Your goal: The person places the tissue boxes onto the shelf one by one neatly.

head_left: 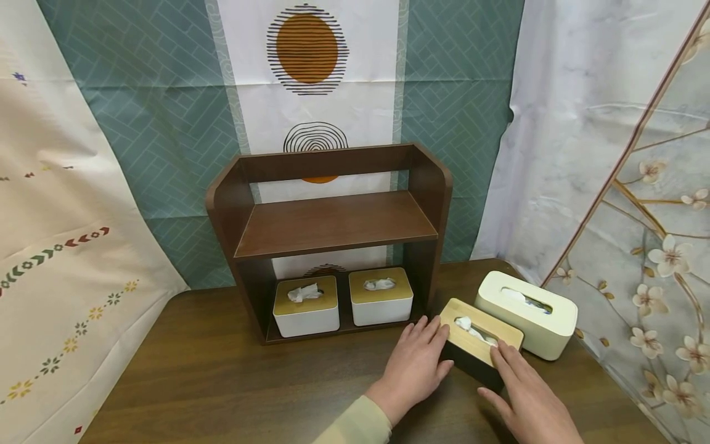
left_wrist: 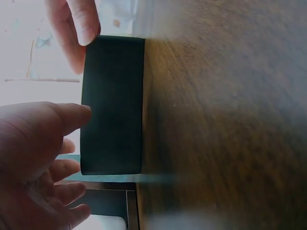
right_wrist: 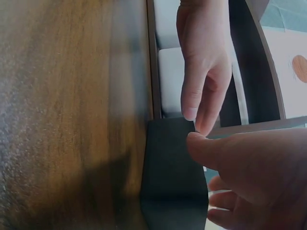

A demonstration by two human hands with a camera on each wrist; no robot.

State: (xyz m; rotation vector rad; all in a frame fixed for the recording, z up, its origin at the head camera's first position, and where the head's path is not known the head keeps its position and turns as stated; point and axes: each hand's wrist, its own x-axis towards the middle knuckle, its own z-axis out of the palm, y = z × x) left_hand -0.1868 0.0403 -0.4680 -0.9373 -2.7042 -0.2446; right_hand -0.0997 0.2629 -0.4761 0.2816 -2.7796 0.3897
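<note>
The right hand [head_left: 529, 398] hides one corner of the black-sided tissue box [head_left: 471, 364], which hides part of the cream box [head_left: 535, 324]. The head view cuts off the left sleeve [head_left: 359, 424] and the desk's [head_left: 266, 388] near edge.

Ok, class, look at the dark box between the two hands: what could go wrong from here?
1. The dark box sits close beside the cream box, so sliding it could bump its neighbour.
2. The right hand is near the tissue and might snag it.
3. That hand and the left hand are at the wooden top; if loose, it could shift.
</note>
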